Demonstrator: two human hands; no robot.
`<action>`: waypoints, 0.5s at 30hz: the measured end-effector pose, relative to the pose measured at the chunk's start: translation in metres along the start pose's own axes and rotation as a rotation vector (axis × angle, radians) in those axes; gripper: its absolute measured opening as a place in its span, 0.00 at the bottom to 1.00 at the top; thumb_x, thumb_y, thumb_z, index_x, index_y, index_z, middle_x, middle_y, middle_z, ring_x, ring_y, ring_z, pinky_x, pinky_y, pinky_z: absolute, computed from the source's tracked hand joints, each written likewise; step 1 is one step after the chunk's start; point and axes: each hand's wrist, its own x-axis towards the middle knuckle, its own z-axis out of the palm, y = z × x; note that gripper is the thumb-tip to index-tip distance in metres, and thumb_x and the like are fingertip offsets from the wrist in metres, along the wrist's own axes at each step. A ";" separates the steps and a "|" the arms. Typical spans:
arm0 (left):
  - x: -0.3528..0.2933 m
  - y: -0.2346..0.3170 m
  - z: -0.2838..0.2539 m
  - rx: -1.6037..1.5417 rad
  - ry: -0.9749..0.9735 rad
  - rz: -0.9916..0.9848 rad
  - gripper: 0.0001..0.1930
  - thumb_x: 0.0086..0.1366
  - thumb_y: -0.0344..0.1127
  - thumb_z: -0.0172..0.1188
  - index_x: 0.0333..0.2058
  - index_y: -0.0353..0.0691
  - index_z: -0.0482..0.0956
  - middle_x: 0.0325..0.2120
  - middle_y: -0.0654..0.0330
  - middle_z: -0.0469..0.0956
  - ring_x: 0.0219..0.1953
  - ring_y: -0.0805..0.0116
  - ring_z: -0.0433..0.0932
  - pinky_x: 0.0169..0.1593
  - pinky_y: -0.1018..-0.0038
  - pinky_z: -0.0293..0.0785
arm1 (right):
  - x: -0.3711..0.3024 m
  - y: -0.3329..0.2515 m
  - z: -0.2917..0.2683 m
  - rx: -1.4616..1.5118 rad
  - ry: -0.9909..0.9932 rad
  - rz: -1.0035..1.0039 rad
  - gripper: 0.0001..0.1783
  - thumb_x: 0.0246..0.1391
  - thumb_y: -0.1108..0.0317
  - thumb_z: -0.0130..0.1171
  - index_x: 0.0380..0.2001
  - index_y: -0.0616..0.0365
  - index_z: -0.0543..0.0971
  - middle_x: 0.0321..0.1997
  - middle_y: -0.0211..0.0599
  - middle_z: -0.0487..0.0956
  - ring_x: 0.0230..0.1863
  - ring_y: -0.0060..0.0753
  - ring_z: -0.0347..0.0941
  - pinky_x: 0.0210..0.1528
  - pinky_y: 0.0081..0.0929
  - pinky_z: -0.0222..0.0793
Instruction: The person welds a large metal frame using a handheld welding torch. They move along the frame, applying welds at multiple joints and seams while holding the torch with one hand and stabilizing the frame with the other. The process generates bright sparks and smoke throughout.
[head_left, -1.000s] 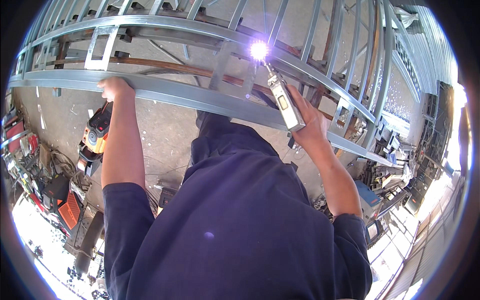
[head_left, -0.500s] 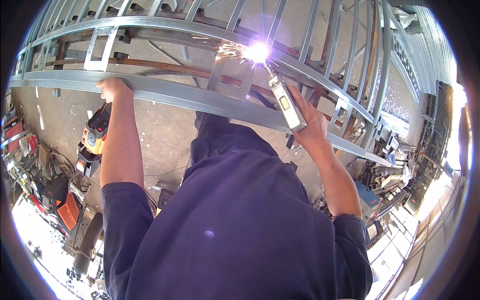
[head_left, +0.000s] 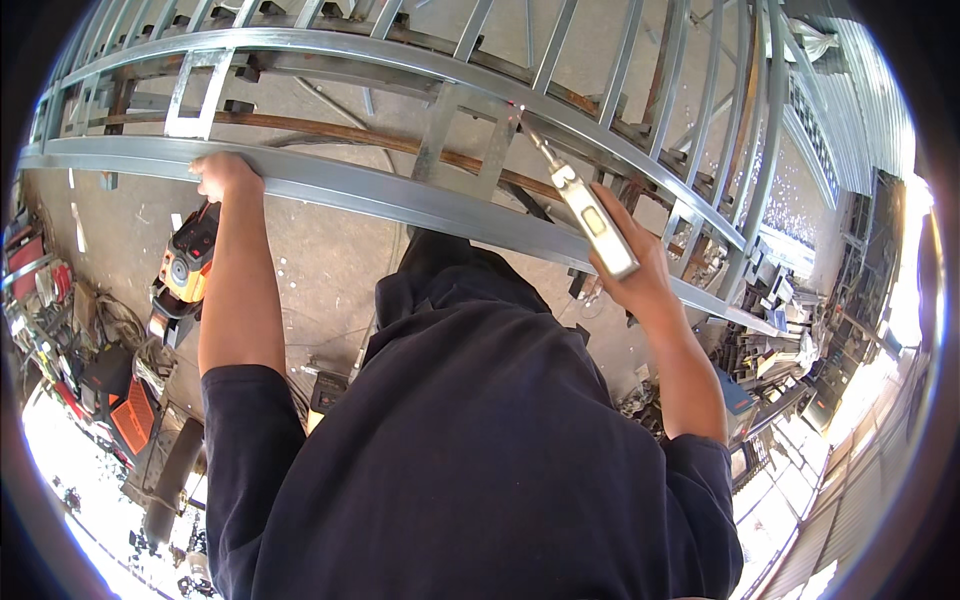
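Note:
A long grey steel frame (head_left: 350, 190) of square tubes lies across in front of me. My left hand (head_left: 228, 177) is closed over the near rail, its fingers wrapped round the tube. In my right hand (head_left: 637, 262) is a pale, box-bodied welding torch (head_left: 596, 222) with a slim metal nozzle. The torch slants up and left; its tip is at the inner rail (head_left: 470, 76), by the top end of a short crosspiece (head_left: 497, 150). A small reddish glow shows at that joint. Part of my right palm and fingers is hidden behind the torch.
An orange and black power tool (head_left: 188, 265) is below my left forearm. Rusty bars (head_left: 330, 133) run under the frame. Cluttered metal parts (head_left: 780, 340) lie at the right, and an orange-and-black case (head_left: 130, 415) stands among items at the left.
The bright arc and its sparks at the torch tip have gone out. The torch and my right hand have shifted slightly right and down. My left hand stays on the rail.

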 end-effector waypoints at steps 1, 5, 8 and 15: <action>0.008 -0.005 0.001 -0.044 0.007 -0.001 0.33 0.77 0.39 0.44 0.74 0.30 0.46 0.69 0.47 0.63 0.66 0.52 0.71 0.64 0.67 0.75 | -0.006 0.002 -0.007 0.015 -0.031 0.004 0.46 0.49 0.74 0.67 0.72 0.36 0.65 0.54 0.44 0.82 0.52 0.56 0.80 0.54 0.41 0.76; 0.015 -0.015 -0.002 -0.362 0.065 -0.033 0.34 0.76 0.55 0.38 0.68 0.31 0.59 0.65 0.42 0.67 0.63 0.46 0.73 0.63 0.59 0.76 | -0.025 -0.011 -0.052 0.145 -0.208 0.074 0.42 0.51 0.73 0.67 0.71 0.43 0.68 0.58 0.48 0.81 0.57 0.48 0.80 0.58 0.36 0.74; -0.017 -0.004 -0.008 -0.401 0.076 -0.073 0.38 0.76 0.61 0.33 0.66 0.31 0.64 0.64 0.39 0.69 0.61 0.44 0.74 0.62 0.56 0.76 | -0.030 -0.015 -0.099 0.239 -0.328 0.103 0.41 0.54 0.72 0.68 0.71 0.52 0.67 0.61 0.46 0.81 0.60 0.35 0.77 0.60 0.33 0.71; -0.141 0.066 -0.060 -0.629 -0.125 -0.206 0.38 0.76 0.62 0.35 0.67 0.32 0.65 0.65 0.45 0.70 0.61 0.47 0.75 0.65 0.59 0.72 | 0.027 -0.040 -0.150 0.415 -0.340 -0.096 0.51 0.55 0.55 0.75 0.74 0.61 0.60 0.51 0.39 0.80 0.48 0.27 0.77 0.49 0.24 0.74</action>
